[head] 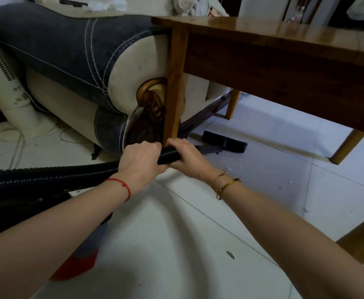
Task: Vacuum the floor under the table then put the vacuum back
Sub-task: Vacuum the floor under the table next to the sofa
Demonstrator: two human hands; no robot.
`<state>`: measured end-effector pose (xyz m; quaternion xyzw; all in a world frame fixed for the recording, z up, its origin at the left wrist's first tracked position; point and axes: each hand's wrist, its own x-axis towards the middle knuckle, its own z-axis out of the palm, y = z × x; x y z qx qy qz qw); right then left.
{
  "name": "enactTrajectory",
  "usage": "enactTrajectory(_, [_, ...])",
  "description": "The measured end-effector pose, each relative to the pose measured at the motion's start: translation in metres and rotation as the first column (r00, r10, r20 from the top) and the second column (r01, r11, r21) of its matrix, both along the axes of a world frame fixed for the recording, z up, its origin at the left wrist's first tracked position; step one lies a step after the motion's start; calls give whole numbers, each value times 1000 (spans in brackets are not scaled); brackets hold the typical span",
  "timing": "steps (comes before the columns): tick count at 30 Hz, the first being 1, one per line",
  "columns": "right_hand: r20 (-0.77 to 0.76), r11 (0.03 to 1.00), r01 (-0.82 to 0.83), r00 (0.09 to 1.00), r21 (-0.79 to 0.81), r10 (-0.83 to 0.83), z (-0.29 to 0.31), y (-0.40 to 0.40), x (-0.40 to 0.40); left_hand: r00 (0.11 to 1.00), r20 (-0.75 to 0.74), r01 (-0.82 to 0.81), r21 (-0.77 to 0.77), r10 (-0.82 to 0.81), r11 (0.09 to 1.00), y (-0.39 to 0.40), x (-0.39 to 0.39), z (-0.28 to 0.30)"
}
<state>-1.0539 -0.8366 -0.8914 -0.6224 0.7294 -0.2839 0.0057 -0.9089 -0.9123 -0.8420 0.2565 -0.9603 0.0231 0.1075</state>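
Gripping the black ribbed hose (68, 174), left hand (141, 162) and right hand (187, 157) both curled round it, floor nozzle (224, 141) flat on tiles under the bench (263, 37).

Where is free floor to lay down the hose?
Bare tiles lie in front of both forearms, between the ribbed hose and the near table leg. By the sofa, fan base and cords crowd the floor.

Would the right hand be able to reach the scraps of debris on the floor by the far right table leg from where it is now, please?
Probably yes. The right hand grips the hose, but bare floor lies between it and the scraps; the table leg stands beyond them, so nothing blocks the way.
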Motion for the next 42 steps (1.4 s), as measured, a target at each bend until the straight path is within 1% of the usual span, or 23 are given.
enactTrajectory(3, [5,1000,12,1000,9,-12,-6,-10,-32,1000,-3,-11,52,11,999,-5,-30,-4])
enactTrajectory(5, [-20,1000,5,1000,-9,-5,-8,-15,-51,1000,-14,-22,67,23,998,-9,-48,-5])
enactTrajectory(11, [-50,999,14,999,-43,-16,-21,-31,-101,999,-31,-39,53,41,998,-20,-96,-13])
enactTrajectory(15, [-44,997,0,999,-77,-4,-24,-34,-117,997,-33,-65,27,66,998,-23,-117,-22])
enactTrajectory(21, [-53,998,-9,999,-69,5,-30,-36,-126,996,-46,-68,34,70,997,-24,-125,-32])
enactTrajectory(28, [-59,998,9,998,-69,-13,-37,-27,-100,999,-19,-32,54,33,998,-19,-98,-31])
enactTrajectory(37, [-11,995,-10,1000,-102,9,-20,-5,-23,1000,-15,-5,8,6,1000,-5,-24,-17])
enactTrajectory(42, [14,996,14,1000,-91,-13,-6,5,24,1000,-23,9,-21,-9,1000,3,20,-5])
